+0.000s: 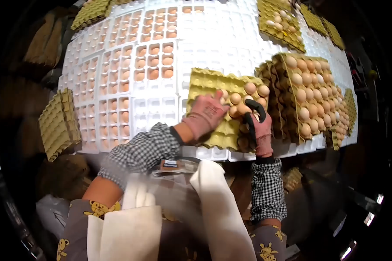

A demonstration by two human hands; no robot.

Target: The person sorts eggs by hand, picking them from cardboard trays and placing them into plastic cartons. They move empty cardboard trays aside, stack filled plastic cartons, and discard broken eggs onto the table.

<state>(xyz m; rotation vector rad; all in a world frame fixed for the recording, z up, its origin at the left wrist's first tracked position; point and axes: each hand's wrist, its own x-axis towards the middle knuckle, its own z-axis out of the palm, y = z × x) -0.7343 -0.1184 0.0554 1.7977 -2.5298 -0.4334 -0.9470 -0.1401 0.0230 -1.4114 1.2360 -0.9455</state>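
My left hand (206,115), in a pink glove, reaches over a yellow-green egg tray (211,79). Its fingers bend down around a brown egg (224,94), partly hidden by the fingertips. At the right side of that tray my right hand (261,128), in a pink glove with black fingers, is curled around an egg (247,116), mostly covered by its fingers. Several loose brown eggs (250,88) sit in the tray's cups between and beyond the hands. The tray's left cups hold no eggs.
White egg trays (154,108) cover the table, several on the left filled with brown eggs (154,61). A tall stack of loaded egg trays (292,100) stands close on the right. Bare yellow-green trays (59,124) lean at the left edge. Another tray with eggs (281,24) lies far right.
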